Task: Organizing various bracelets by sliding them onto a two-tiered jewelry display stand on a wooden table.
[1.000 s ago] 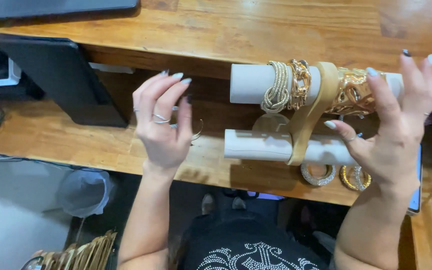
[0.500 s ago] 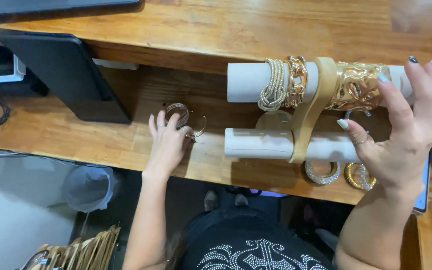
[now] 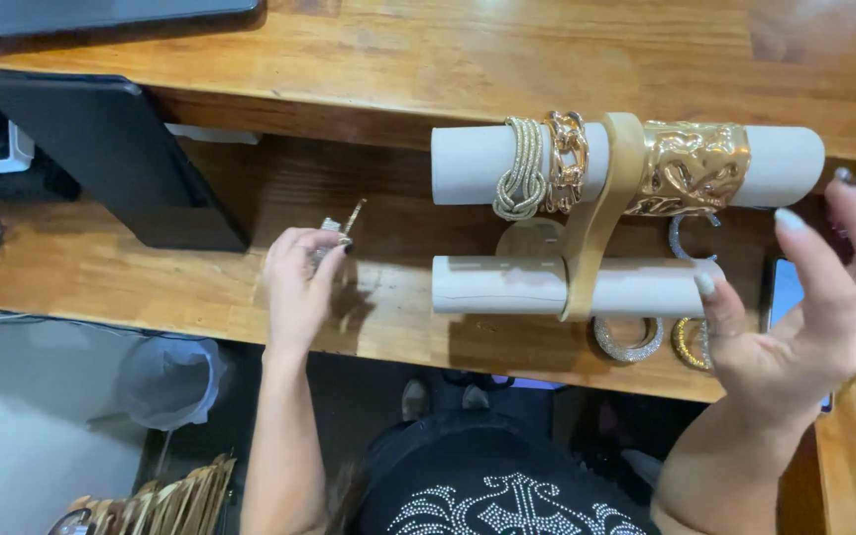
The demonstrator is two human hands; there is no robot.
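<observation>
Head view has you leaning over a wooden desk [image 3: 81, 263], and your left hand [image 3: 299, 282] is down on the lower shelf, fingers pinched around a small bracelet [image 3: 341, 226] that looks part silver, part gold. That grip reads as closed on the bracelet: fingertips wrap its near edge, while the gold arc pokes up past them toward the back of the shelf. So the piece sits right at your fingertips, not in the palm, and well left of the stand.

Your right hand [image 3: 804, 317] is spread wide, fingers apart and holding nothing. It hovers just beside the right end of the lower roll [image 3: 507, 285] of the bracelet stand [image 3: 601, 218], thumb tip near the roll's end; I cannot tell whether it touches.

The upper roll [image 3: 473, 163] already carries 3 pieces: a rope-style gold bracelet [image 3: 519, 183], a chain-link one [image 3: 567, 159] and a wide hammered gold cuff [image 3: 691, 168]. The lower roll is bare. 2 more rings of jewellery, a sparkly bangle [image 3: 629, 342] and a gold bangle [image 3: 689, 342], lie on the desk under it.

My read: you are in the pick-up step, gathering a loose bracelet. Lifting it calls for a firmer pinch, since only the tips have it, and then a carry rightward across the shelf. The stand's open roll end is on your right, by the free hand, so that hand looks placed to steady it.
</observation>
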